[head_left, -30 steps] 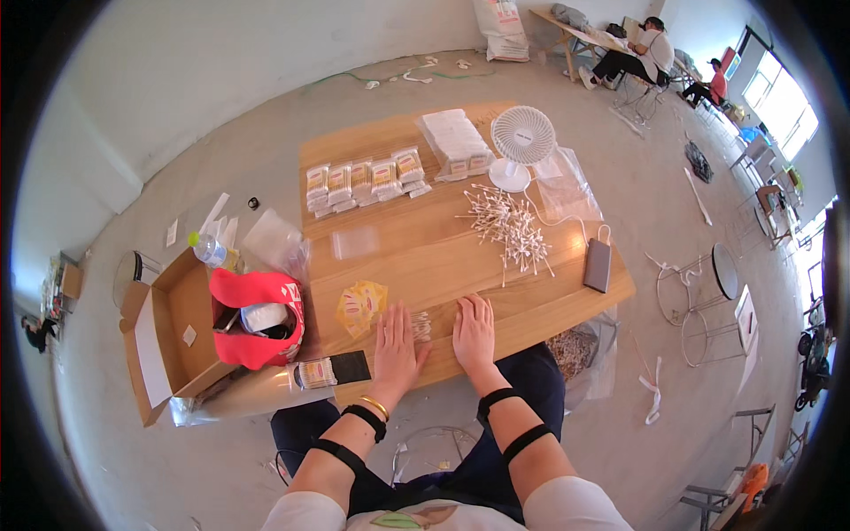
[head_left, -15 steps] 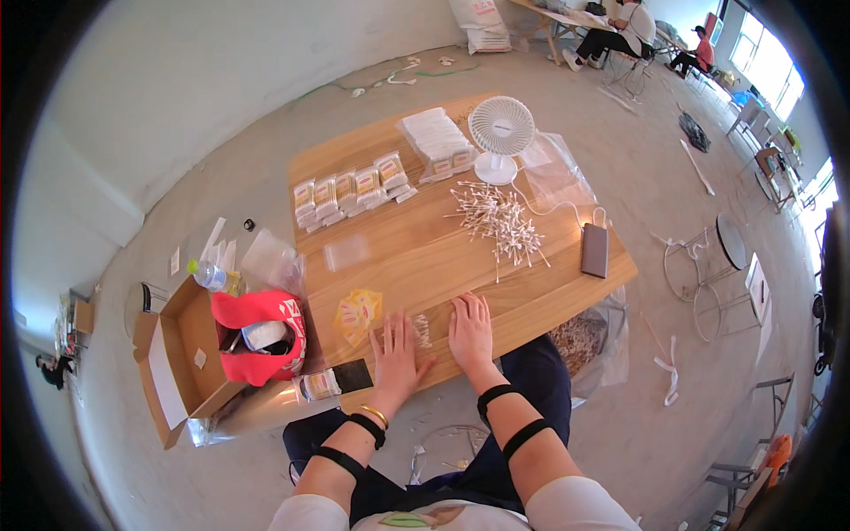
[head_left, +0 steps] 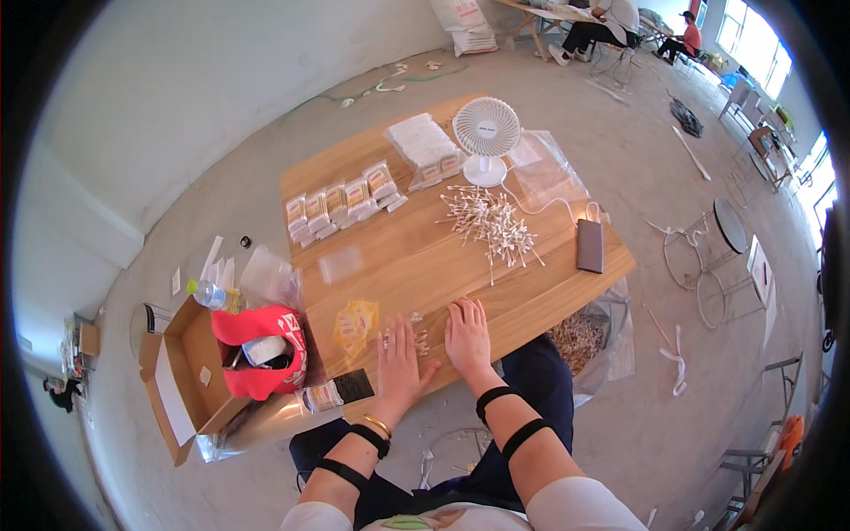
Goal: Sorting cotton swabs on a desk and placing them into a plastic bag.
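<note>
A small bunch of cotton swabs (head_left: 421, 342) lies on the wooden table (head_left: 403, 257) between my two hands. My left hand (head_left: 401, 361) rests flat on its left side, fingers stretched out and partly covering the swabs. Just right of the bunch, my right hand (head_left: 466, 334) lies on the table with its fingers extended side by side, gripping nothing visible. Left of my left hand is a yellow printed plastic bag (head_left: 356, 327). Farther back sits a loose heap of cotton swabs (head_left: 492, 226). A packed pouch of swabs (head_left: 324, 396) lies by the near left edge.
Several filled packs (head_left: 341, 205) line the back left, beside a larger bundle (head_left: 423, 146). A white fan (head_left: 486, 133) is cabled to a grey power bank (head_left: 590, 246). A red bag (head_left: 257, 367) and cardboard box (head_left: 199, 380) stand left. A bag of swabs (head_left: 580, 341) is below the right edge.
The view has shifted slightly. The small bunch between my hands looks more spread, with a few swab tips showing above it. Both hands stay on either side of it.
</note>
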Motion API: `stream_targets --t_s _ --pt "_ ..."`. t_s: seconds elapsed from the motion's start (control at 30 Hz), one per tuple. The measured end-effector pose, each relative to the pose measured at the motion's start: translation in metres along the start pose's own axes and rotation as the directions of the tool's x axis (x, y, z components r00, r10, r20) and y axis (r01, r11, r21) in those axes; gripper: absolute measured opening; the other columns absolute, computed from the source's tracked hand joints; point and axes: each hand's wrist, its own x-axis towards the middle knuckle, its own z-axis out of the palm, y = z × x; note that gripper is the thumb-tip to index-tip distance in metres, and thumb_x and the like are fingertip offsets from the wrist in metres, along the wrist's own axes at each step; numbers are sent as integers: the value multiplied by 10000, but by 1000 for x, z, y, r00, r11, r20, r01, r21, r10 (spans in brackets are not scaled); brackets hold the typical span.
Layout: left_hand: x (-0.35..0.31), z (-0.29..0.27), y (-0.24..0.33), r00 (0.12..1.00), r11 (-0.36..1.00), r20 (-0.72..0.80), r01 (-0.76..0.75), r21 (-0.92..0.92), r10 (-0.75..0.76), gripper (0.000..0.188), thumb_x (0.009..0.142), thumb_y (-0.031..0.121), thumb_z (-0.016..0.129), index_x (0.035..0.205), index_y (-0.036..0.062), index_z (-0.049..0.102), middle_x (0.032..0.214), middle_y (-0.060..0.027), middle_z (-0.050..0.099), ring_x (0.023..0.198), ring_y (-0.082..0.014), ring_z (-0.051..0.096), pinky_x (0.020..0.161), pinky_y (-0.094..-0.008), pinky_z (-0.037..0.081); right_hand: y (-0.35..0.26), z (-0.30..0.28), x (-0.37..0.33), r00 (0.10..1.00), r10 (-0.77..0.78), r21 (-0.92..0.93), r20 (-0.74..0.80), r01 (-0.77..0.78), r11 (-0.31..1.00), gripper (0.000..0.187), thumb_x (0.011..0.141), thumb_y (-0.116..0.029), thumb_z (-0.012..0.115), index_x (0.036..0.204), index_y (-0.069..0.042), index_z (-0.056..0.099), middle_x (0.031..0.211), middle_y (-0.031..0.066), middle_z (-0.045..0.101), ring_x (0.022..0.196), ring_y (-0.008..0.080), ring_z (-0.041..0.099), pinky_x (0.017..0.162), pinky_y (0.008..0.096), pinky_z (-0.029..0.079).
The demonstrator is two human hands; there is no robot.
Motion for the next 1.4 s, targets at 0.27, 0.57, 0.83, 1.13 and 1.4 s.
stream_targets --t_s 0.27,0.57,0.83,1.13,1.4 --pt "6 13 -1 1000 1000 1 18 8 -18 980 921 629 486 1502 -115 225 1581 -278 237 1502 -400 155 1220 -523 96 0 -1 2 1000 -3 14 -12 4 1000 323 894 -126 572 1197 -16 556 1229 152 543 1288 310 464 1169 479 301" --pt "9 10 0 999 999 1 32 -5 -32 959 927 605 493 1498 -120 229 1596 -286 191 1506 -399 136 1226 -516 78 1 -1 1 1000 -10 -11 9 10 1000 314 893 -147 572 1180 -21 557 1235 145 539 1293 304 458 1174 477 294" --pt "-18 3 19 998 998 35 56 -39 -54 965 914 577 540 1500 -121 220 1601 -289 167 1506 -409 128 1221 -531 78 -4 0 1 1000 -2 1 11 2 1000 316 887 -145 584 1177 -20 560 1240 145 534 1292 298 456 1175 473 294" --pt "-35 1 18 992 992 126 7 -129 9 956 903 530 583 1509 -109 211 1607 -276 160 1511 -411 109 1213 -548 89 0 1 0 1000 -12 -15 -5 12 1000 332 887 -140 588 1193 -15 559 1251 152 532 1290 296 461 1169 475 302" --pt "-24 8 -1 998 995 29 -52 -90 55 939 923 572 524 1527 -72 207 1610 -228 201 1518 -354 126 1225 -534 41 -1 1 0 1000 -17 -28 -4 17 999 326 895 -153 583 1189 -15 557 1244 154 537 1281 304 470 1168 477 306"
